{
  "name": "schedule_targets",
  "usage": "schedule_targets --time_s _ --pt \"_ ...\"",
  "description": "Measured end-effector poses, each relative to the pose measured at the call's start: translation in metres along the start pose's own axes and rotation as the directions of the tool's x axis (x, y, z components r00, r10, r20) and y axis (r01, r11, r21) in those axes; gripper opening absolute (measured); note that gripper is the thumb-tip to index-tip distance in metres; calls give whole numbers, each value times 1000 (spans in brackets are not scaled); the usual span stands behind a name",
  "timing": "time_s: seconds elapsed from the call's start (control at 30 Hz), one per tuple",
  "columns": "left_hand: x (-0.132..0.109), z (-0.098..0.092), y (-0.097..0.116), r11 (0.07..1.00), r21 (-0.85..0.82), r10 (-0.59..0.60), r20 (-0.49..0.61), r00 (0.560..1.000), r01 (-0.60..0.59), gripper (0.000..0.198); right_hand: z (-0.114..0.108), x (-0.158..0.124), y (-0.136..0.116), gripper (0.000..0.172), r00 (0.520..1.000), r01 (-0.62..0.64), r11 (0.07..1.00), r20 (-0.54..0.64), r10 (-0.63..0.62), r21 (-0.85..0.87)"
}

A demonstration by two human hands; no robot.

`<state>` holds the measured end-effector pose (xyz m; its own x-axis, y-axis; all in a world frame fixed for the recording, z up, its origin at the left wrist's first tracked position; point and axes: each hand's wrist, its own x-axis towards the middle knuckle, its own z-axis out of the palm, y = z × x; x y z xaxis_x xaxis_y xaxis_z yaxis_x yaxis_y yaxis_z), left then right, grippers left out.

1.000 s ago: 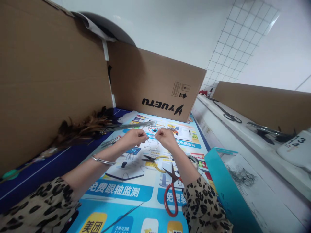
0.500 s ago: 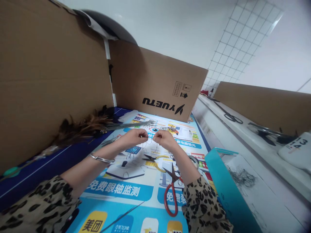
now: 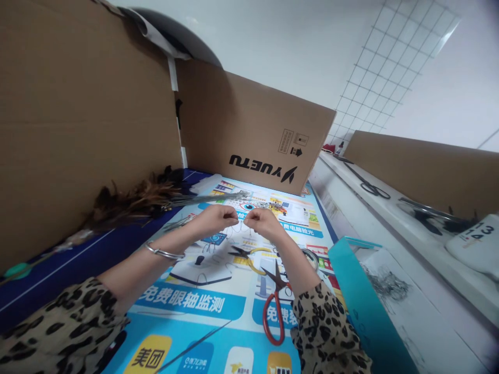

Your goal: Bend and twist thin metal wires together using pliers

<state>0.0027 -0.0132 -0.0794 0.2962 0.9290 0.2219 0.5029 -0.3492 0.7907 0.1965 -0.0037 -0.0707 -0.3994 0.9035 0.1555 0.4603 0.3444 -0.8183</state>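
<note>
Left hand [image 3: 226,218] and right hand [image 3: 264,223], fingertips pinched and almost meeting, seem to hold fine wire [image 3: 240,227] between them (too thin to trace) above the table [image 3: 230,332]; such delicate fingertip work presumably calls for steadiness next.

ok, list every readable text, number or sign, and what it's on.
"YUETU", upside down, plus arrow sign: cardboard panel
"免费眼轴监测": printed sheet
"费电脑验光": sheet, beside right hand
"免费…", running behind right sleeve: sheet
"美团": sheet, yellow icon
"13" over "14": white container
Too small or blurred: panel's small print, other sheet text.
</note>
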Motion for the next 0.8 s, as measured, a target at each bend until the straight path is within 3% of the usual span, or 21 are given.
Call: schedule_targets --time_s 0.3,0.8 --pt "6 -9 -8 999 53 4 -96 995 1 20 -15 -6 -7 19 997 -5 996 -75 11 85" --pt "7 -10 -10 998 66 3 -176 984 8 17 -7 -15 2 15 999 -32 996 28 30 80"
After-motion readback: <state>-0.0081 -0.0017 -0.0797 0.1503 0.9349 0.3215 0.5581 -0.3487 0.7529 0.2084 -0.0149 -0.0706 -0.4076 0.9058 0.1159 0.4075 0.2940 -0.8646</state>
